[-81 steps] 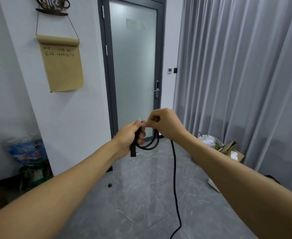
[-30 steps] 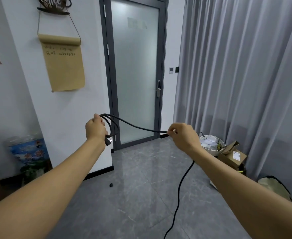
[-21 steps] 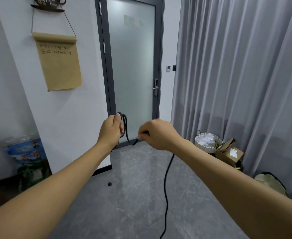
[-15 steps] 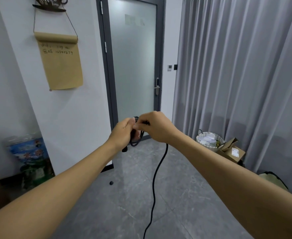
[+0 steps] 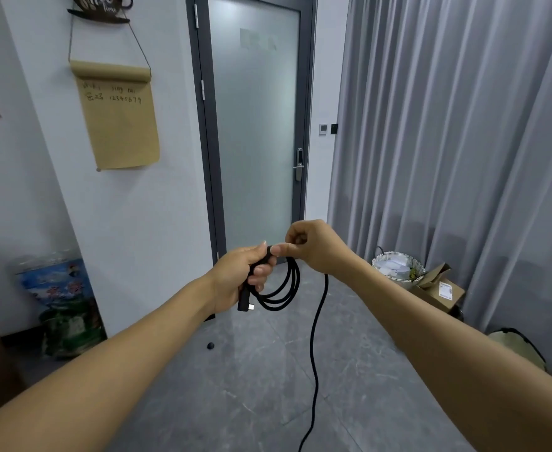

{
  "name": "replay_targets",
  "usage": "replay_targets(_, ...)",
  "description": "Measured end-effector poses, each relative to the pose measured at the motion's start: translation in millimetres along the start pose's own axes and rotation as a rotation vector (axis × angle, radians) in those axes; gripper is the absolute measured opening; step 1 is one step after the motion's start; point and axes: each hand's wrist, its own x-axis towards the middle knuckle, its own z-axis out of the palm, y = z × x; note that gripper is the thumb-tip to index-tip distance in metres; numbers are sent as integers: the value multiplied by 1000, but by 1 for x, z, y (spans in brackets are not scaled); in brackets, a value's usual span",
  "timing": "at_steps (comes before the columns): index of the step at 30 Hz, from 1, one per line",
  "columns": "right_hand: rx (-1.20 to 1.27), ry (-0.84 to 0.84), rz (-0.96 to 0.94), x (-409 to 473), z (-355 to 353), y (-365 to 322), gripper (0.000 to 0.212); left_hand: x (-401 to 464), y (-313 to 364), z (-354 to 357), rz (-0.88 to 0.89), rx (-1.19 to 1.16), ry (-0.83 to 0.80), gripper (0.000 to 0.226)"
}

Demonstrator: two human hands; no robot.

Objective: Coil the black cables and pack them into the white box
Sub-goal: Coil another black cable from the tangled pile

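Coil grown since earlier: left hand (image 5: 242,278) grips round black cable (image 5: 281,288) loops; right hand (image 5: 314,249) pinches strand.

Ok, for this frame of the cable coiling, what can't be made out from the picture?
Head view only:
- The far end of the black cable: cut off by the bottom edge.
- The white box: not in view.
- How the coils sit in the left hand: covered by its fingers.
- Where the right hand pinches the cable: hidden behind its curled fingers.
- The upper handwriting on the brown paper: too small to read.
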Motion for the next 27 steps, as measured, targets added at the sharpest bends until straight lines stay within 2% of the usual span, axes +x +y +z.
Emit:
replay_targets(3,29,-88,2,0,-1,9,24,-1,-4,-6,-43,5,-39,39)
replay_targets(7,66,-120,40,-2,1,17,25,-3,-8,-10,-62,52,-21,35)
replay_targets(12,190,-96,144,-9,-3,42,28,-4,-10,-28,-85,-20,154,37)
replay_targets(22,271,52,279,-16,-9,85,25,1,-16,-84,-88,-231,499,35)
replay_targets(27,172,169,310,-13,-16,95,21,4,-12,-98,-71,-225,622,34)
